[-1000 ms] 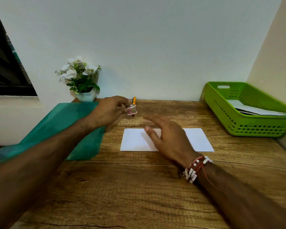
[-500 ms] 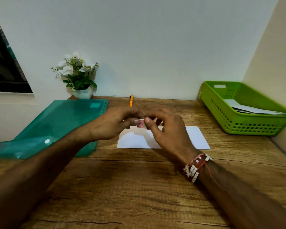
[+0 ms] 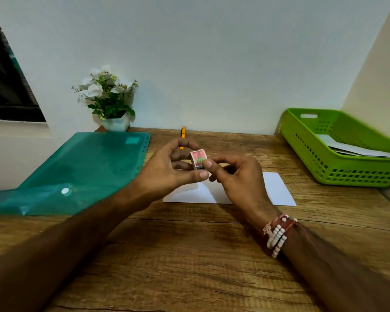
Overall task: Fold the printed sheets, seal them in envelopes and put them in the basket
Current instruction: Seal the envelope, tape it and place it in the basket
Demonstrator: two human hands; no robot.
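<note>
The green folder [image 3: 77, 172] lies unmoved at the left of the bench [image 3: 189, 266]. The left hand [image 3: 173, 172], higher than a moment ago, grips a small roll [image 3: 198, 158]. Its red-and-green print now shows, with no lettering legible. The right hand [image 3: 236, 176] pinches its edge. Under the hands the white envelope [image 3: 277, 190] lies flat. The basket [image 3: 338, 170] sits far right.

Soft even light — faint shadows, edges warped, blurred.
</note>
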